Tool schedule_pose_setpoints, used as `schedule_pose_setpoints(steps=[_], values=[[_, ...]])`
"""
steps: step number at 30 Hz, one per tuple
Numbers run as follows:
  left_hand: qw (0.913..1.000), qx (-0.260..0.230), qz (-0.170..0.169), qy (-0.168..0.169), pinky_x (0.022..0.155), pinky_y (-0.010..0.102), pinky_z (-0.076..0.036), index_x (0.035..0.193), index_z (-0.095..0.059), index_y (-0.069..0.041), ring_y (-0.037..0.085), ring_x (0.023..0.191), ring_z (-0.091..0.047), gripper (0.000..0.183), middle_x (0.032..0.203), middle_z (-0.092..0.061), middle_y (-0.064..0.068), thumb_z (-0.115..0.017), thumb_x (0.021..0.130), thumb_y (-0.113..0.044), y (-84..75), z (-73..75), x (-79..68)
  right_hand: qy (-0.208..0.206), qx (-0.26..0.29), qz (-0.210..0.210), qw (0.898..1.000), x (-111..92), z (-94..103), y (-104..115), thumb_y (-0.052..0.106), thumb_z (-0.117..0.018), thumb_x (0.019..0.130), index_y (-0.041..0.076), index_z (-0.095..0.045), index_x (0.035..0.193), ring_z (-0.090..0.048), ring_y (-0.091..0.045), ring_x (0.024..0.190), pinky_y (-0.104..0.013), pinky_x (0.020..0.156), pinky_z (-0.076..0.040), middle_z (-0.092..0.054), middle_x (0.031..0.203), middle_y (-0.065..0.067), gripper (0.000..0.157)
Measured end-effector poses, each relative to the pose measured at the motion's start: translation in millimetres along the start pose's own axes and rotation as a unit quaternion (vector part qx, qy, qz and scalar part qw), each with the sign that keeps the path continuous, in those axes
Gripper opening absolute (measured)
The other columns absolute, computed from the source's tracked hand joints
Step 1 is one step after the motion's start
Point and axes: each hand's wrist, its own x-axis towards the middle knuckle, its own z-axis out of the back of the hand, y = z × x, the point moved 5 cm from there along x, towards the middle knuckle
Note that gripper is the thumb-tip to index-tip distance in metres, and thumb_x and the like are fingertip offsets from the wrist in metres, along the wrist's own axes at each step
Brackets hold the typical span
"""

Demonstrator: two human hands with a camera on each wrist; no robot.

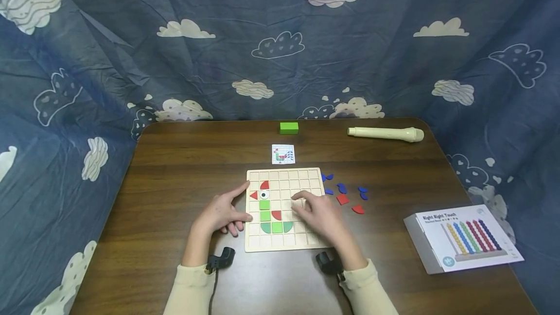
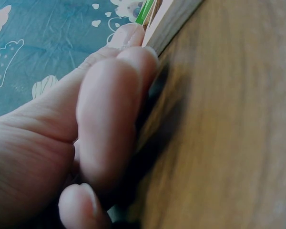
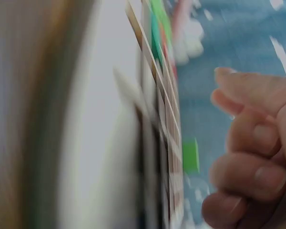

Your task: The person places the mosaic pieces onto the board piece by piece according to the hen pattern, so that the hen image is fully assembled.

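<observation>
Pale wood, the board (image 1: 284, 183) lies on the table (image 1: 175, 169), green squares (image 1: 264, 204) and a red quarter (image 1: 276, 215) on it. My left hand (image 1: 218, 214) spreads thumb and forefinger against its left edge; my right hand (image 1: 323, 215) hovers above, fingertips narrowly parted, nothing visible between. Blue pieces (image 1: 342, 188) lie rightward, a card (image 1: 283, 154) beyond.
</observation>
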Motion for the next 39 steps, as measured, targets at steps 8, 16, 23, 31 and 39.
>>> schedule_pose_setpoints(steps=[8, 16, 23, 31, 39], values=[[1.0000, 0.000, 0.001, -0.001, 0.042, 0.023, -0.044, 0.164, -0.033, -0.048, 0.019, 0.048, -0.069, 0.100, 0.065, -0.073, 0.012, -0.091, 0.086, -0.026, -0.6, -1.2, 0.4, -0.019, 0.021, -0.072, 0.997, -18.8, 55.4, -91.6, 0.020, -0.075, 0.100, 0.016, -0.073, 0.130, -0.040, -0.011, 0.052, -0.027, 0.052, -0.035, -0.047, 0.061, 0.004, 0.030], [0.9999, -0.007, 0.010, 0.007, 0.043, 0.023, -0.043, 0.163, -0.033, -0.051, 0.019, 0.048, -0.069, 0.101, 0.066, -0.074, 0.012, -0.092, 0.085, -0.027, 1.1, -1.3, 0.2, 0.050, -0.057, -0.110, 0.991, -21.8, 55.4, -117.0, 0.021, -0.074, 0.099, 0.015, -0.072, 0.134, -0.044, -0.015, 0.058, -0.031, 0.055, -0.034, -0.053, 0.067, 0.001, 0.035], [0.9999, -0.009, 0.008, 0.011, 0.042, 0.024, -0.044, 0.163, -0.032, -0.052, 0.020, 0.048, -0.069, 0.102, 0.067, -0.074, 0.013, -0.092, 0.085, -0.027, 0.9, -1.5, 1.7, 0.026, -0.067, -0.110, 0.991, -19.5, 56.7, -120.4, 0.028, -0.078, 0.097, 0.014, -0.073, 0.127, -0.044, -0.015, 0.057, -0.031, 0.053, -0.032, -0.052, 0.066, 0.002, 0.033], [0.9999, -0.003, 0.004, 0.012, 0.043, 0.024, -0.045, 0.165, -0.032, -0.049, 0.020, 0.049, -0.070, 0.102, 0.066, -0.074, 0.013, -0.092, 0.085, -0.028, 1.4, -1.4, 2.3, 0.026, -0.061, -0.115, 0.991, -20.6, 56.4, -122.1, 0.030, -0.078, 0.097, 0.013, -0.075, 0.125, -0.045, -0.015, 0.058, -0.031, 0.053, -0.033, -0.053, 0.068, 0.002, 0.032], [0.9999, -0.005, 0.008, 0.006, 0.043, 0.024, -0.044, 0.164, -0.033, -0.050, 0.020, 0.048, -0.069, 0.101, 0.066, -0.074, 0.013, -0.092, 0.085, -0.028, 0.7, -1.6, 2.7, 0.003, -0.047, -0.098, 0.994, -20.4, 62.0, -101.9, 0.034, -0.079, 0.097, 0.012, -0.076, 0.123, -0.042, -0.014, 0.056, -0.028, 0.053, -0.030, -0.050, 0.064, 0.003, 0.034]])
